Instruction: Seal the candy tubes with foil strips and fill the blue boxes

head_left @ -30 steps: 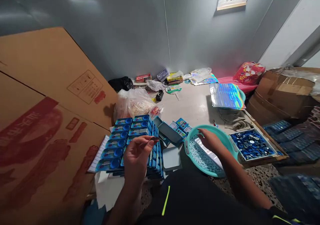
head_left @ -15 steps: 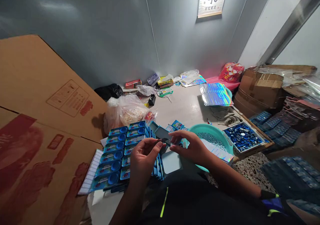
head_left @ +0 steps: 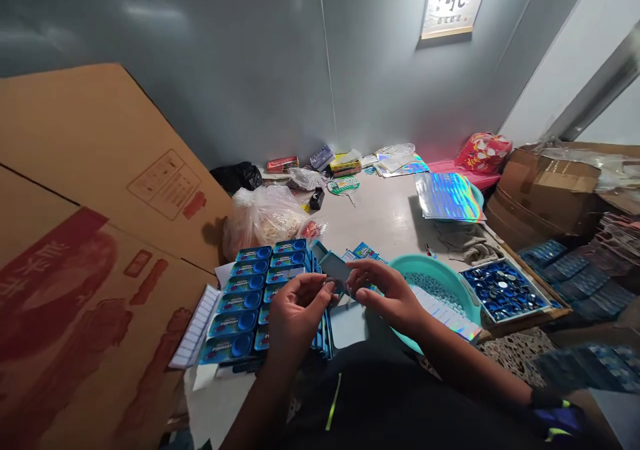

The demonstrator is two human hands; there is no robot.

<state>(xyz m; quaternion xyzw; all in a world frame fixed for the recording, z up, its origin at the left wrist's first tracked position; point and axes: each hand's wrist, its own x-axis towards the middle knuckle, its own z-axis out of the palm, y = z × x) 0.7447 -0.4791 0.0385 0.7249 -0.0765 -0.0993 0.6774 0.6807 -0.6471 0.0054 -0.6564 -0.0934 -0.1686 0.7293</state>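
Observation:
My left hand (head_left: 297, 307) has its thumb and forefinger pinched on a small piece, too small and dim to name. Facing it closely, my right hand (head_left: 387, 293) has curled fingers and a thumb drawn in near the same spot; what they grip is hard to make out. Below and left of my hands, blue printed cards (head_left: 237, 321) with round recesses lie in stacked columns. Under my fingers sits a pale flat card (head_left: 349, 325), beside more blue cards standing on edge. A turquoise basin (head_left: 400, 263) of small blue-grey pieces is just beyond my right hand.
A tall cardboard box (head_left: 95, 270) borders the left side. Right of the basin is a tray of shiny blue round pieces (head_left: 500, 289). Silvery holographic sheets (head_left: 447, 197) and a clear plastic bag (head_left: 260, 217) lie farther back. Cartons (head_left: 545, 183) stand on the right.
The camera view has turned slightly left, so everything appears shifted right. The dark sliver seen between my fingertips before is now less visible; both hands stay close together.

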